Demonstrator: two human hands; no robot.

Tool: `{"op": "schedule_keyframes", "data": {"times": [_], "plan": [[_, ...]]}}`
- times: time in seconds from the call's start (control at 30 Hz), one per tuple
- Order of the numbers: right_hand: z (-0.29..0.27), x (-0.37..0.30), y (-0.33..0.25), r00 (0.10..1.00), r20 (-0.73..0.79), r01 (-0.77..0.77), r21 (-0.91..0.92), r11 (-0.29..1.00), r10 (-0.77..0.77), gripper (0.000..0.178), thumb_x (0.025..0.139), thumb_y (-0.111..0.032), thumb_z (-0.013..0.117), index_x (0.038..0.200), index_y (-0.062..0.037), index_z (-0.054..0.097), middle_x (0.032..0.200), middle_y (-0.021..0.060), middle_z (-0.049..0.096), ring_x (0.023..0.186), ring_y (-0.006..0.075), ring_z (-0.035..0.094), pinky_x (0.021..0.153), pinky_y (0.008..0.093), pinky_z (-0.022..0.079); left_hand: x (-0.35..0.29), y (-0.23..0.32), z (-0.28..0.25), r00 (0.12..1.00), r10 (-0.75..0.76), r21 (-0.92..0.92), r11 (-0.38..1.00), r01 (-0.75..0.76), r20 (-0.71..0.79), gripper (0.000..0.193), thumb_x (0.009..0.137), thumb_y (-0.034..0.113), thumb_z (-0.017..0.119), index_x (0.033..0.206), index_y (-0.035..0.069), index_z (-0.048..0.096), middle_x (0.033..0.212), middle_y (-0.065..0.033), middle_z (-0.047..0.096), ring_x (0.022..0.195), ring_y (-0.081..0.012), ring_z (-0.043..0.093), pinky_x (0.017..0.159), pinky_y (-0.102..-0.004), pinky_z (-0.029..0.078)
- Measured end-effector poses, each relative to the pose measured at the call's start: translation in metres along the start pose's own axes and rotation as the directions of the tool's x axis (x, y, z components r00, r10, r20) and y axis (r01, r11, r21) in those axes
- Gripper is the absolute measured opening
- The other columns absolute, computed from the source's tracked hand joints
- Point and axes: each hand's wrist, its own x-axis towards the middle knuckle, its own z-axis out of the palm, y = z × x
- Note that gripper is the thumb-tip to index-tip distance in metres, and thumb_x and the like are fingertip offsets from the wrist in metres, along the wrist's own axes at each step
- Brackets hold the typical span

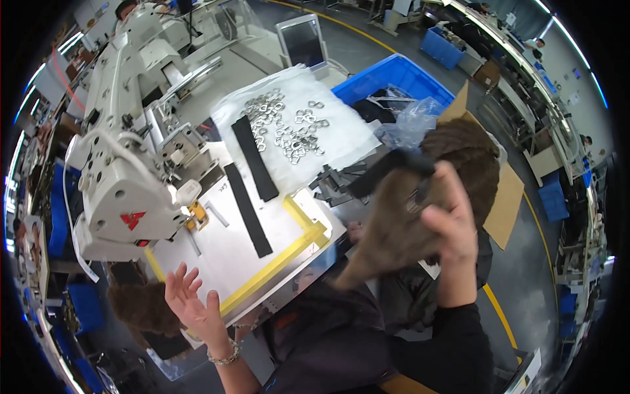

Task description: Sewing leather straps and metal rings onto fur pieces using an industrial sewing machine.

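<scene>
My right hand (457, 220) grips a brown furry fabric piece (387, 226), slightly blurred, with a black strap (387, 172) along its upper edge. It is held up at the right of the work table (243, 276). My left hand (195, 305) is raised at the table's near left edge, fingers spread, with nothing in it. Two black straps lie side by side: one on the white tabletop (248, 210), the other (254, 157) partly on a white cloth. A white sewing machine (125, 197) stands to the left of them.
Many metal rings (298, 134) lie on the white cloth (348, 125). Short black strips (335, 178) sit beside it. Behind are a blue bin (397, 69) with plastic bags and a small screen (302, 43). More brown fur (482, 157) fills a cardboard box (505, 207) at right.
</scene>
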Motion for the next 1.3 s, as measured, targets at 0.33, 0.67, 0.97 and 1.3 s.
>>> {"op": "schedule_keyframes", "data": {"times": [0.33,0.67,0.97,1.3], "plan": [[-0.280,0.105,-0.110,0.826,-0.491,0.121,-0.326,0.937,-0.277,0.037,0.091,-0.007,0.063,0.127,-0.0014,0.056,0.119,0.0069,0.064,0.110,0.0175,0.060,0.095,0.0307,0.047,0.015,0.017,0.019,0.989,0.011,0.266,0.963,-0.050,0.147,0.061,0.075,0.001,0.069,0.132,0.002,0.047,0.131,-0.0135,0.055,0.114,-0.0246,0.056,0.097,-0.0362,0.042],[-0.455,0.052,-0.018,0.210,-0.258,-0.334,-0.925,0.178,-0.943,0.038,0.079,-0.009,0.074,0.115,-0.0011,0.067,0.103,0.0165,0.068,0.086,0.0268,0.066,0.077,0.0362,0.053,0.035,-0.001,0.047,0.682,0.085,0.422,0.727,-0.541,0.727,0.042,0.076,0.007,0.071,0.117,0.005,0.061,0.114,-0.0103,0.066,0.106,-0.0262,0.061,0.094,-0.0394,0.046],[-0.138,0.058,-0.062,0.383,0.099,0.093,-0.993,-0.068,-0.919,0.030,0.091,-0.004,0.063,0.121,-0.0026,0.061,0.120,0.0113,0.059,0.106,0.0232,0.057,0.087,0.0338,0.048,0.052,-0.017,0.076,0.447,0.124,0.308,0.563,-0.767,0.886,0.033,0.083,0.006,0.055,0.115,0.002,0.061,0.103,-0.0116,0.066,0.097,-0.0228,0.063,0.089,-0.0341,0.049],[0.083,0.055,0.093,0.808,0.588,0.535,-0.701,0.473,-0.042,0.040,0.077,0.001,0.070,0.116,-0.0055,0.064,0.112,0.0128,0.061,0.084,0.0245,0.066,0.074,0.0315,0.054,0.064,-0.038,0.062,0.708,0.254,0.405,0.674,-0.618,0.659,0.040,0.077,0.002,0.065,0.117,0.005,0.062,0.075,-0.0045,0.064,0.067,-0.0205,0.061,0.067,-0.0312,0.048]]}}
